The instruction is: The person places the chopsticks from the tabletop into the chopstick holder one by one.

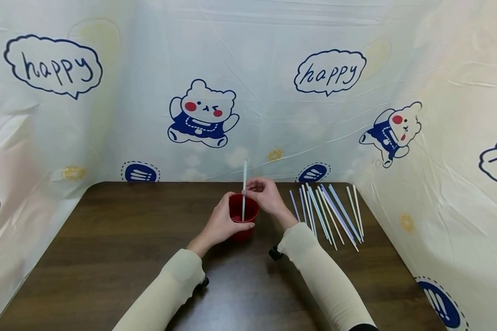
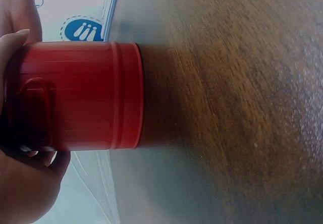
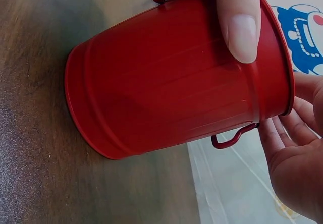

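Note:
A small red metal bucket [image 1: 242, 234] with little side handles stands upright on the brown table. My left hand [image 1: 223, 221] grips it round the rim, the thumb along the near side and the fingers on the far left. A pale straw [image 1: 245, 177] rises nearly upright from inside the bucket. At the bucket's right rim, my right hand [image 1: 267, 195] pinches this straw between thumb and fingertips. The right wrist view shows the bucket [image 3: 166, 77] from the side, with part of my right hand [image 3: 298, 168] beside its rim; the straw is hidden there.
Several thin straws [image 1: 331, 211], white, light blue and purple, lie spread on the table [image 1: 120, 257] right of my right hand. A printed plastic sheet [image 1: 265, 27] hangs behind the table and along its sides.

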A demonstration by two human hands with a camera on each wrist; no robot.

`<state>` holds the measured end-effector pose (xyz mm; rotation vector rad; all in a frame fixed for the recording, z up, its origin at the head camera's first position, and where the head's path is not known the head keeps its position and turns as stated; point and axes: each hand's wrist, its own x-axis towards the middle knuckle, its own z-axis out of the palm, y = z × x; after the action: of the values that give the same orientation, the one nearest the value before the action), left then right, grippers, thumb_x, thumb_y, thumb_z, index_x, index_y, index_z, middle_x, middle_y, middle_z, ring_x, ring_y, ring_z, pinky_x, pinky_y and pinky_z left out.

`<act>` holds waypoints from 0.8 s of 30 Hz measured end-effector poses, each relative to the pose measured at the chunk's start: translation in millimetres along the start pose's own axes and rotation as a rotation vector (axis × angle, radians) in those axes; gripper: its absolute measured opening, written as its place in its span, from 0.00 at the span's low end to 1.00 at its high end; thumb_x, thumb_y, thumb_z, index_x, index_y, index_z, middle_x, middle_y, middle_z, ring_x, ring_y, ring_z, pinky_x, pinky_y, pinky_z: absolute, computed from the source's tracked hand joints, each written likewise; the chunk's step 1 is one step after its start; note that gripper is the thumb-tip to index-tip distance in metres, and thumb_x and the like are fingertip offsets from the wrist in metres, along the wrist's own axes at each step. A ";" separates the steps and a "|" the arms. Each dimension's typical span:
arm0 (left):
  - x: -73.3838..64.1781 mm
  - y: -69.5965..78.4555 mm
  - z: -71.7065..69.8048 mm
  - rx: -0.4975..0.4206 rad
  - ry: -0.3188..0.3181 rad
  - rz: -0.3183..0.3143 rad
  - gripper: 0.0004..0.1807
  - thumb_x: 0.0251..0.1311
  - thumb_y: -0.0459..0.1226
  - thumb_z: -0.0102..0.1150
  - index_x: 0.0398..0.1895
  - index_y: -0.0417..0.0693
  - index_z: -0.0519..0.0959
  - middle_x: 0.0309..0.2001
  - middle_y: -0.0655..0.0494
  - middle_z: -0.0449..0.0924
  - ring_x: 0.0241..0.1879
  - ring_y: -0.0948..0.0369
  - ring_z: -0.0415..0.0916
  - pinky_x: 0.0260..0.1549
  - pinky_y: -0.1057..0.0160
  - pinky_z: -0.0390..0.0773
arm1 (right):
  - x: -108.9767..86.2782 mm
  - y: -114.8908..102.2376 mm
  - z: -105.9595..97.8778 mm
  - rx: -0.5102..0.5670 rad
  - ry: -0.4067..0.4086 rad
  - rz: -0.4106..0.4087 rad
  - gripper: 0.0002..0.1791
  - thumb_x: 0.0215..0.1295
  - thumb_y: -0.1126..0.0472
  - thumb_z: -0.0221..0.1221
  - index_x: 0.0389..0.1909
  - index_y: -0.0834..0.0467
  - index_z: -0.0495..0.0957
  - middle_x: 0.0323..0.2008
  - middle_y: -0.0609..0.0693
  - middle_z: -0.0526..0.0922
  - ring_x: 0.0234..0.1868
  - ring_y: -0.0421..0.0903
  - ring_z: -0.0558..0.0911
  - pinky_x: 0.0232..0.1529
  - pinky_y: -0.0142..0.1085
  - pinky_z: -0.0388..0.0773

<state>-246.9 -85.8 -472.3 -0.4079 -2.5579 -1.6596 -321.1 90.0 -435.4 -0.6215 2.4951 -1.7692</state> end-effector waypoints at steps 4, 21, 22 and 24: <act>-0.7 0.1 0.3 -0.004 0.003 -0.016 0.48 0.47 0.45 0.82 0.69 0.51 0.62 0.62 0.53 0.71 0.60 0.52 0.71 0.54 0.45 0.81 | -1.3 0.2 -2.3 0.010 -0.008 0.025 0.10 0.66 0.64 0.68 0.47 0.60 0.84 0.41 0.55 0.87 0.42 0.49 0.85 0.45 0.40 0.85; -0.3 -0.7 -0.4 0.012 0.006 -0.020 0.49 0.46 0.44 0.83 0.69 0.53 0.62 0.63 0.56 0.72 0.61 0.54 0.70 0.51 0.48 0.83 | 7.8 10.3 -58.8 -0.280 0.072 0.060 0.26 0.73 0.52 0.61 0.67 0.58 0.72 0.64 0.60 0.75 0.63 0.59 0.76 0.63 0.53 0.76; -0.1 -0.9 -0.2 0.013 0.005 -0.019 0.49 0.46 0.44 0.83 0.69 0.53 0.62 0.62 0.56 0.72 0.61 0.54 0.70 0.51 0.48 0.83 | 8.1 13.6 -61.2 -0.314 0.074 0.065 0.27 0.73 0.53 0.62 0.67 0.60 0.72 0.65 0.62 0.75 0.63 0.60 0.76 0.63 0.53 0.75; 0.3 -1.5 0.2 0.015 0.004 -0.022 0.48 0.46 0.45 0.82 0.69 0.54 0.62 0.62 0.57 0.72 0.62 0.54 0.70 0.51 0.49 0.83 | 8.6 21.2 -65.6 -0.387 0.071 0.070 0.28 0.71 0.55 0.63 0.67 0.63 0.71 0.64 0.65 0.75 0.63 0.63 0.75 0.63 0.54 0.74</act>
<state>-247.6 -86.2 -473.6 -0.3755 -2.5798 -1.6452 -351.4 152.2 -429.5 -0.4803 2.8948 -1.3136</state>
